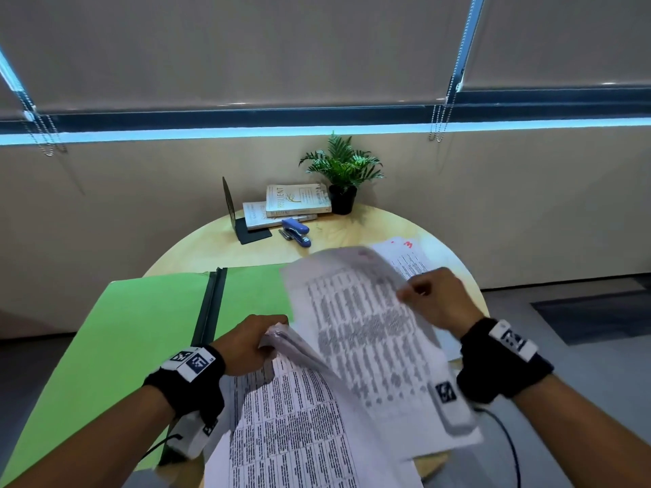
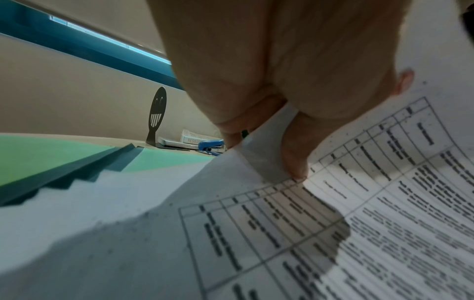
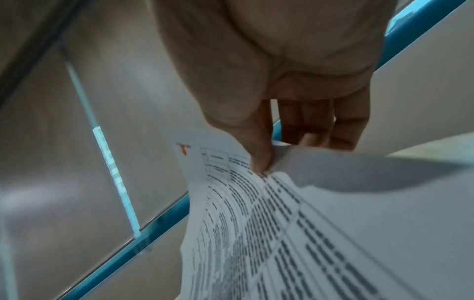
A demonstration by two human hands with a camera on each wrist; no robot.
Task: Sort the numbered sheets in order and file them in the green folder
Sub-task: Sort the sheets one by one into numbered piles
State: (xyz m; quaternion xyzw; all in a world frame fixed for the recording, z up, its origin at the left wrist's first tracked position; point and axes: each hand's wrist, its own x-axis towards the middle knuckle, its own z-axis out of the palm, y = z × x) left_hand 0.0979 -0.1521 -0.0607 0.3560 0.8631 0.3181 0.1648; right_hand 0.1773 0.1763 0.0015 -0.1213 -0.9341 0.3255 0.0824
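Observation:
The green folder [image 1: 134, 332] lies open on the left of the round table, its dark spine [image 1: 211, 301] running up the middle. My left hand [image 1: 253, 341] pinches the top corner of a small stack of printed sheets [image 1: 289, 427] at the table's near edge; in the left wrist view that hand [image 2: 287, 130] grips the stack [image 2: 333, 233]. My right hand [image 1: 433, 297] holds one blurred sheet [image 1: 366, 332] lifted above the stack. In the right wrist view the hand [image 3: 266, 160] pinches that sheet [image 3: 295, 233], which bears a red mark [image 3: 183, 148]. Another sheet with a red 3 [image 1: 405, 253] lies flat behind.
At the back of the table [image 1: 352, 234] stand a potted plant [image 1: 341, 174], two stacked books [image 1: 289, 206], a black bookend [image 1: 232, 209] and a blue stapler [image 1: 296, 230]. Behind is a wall under window blinds.

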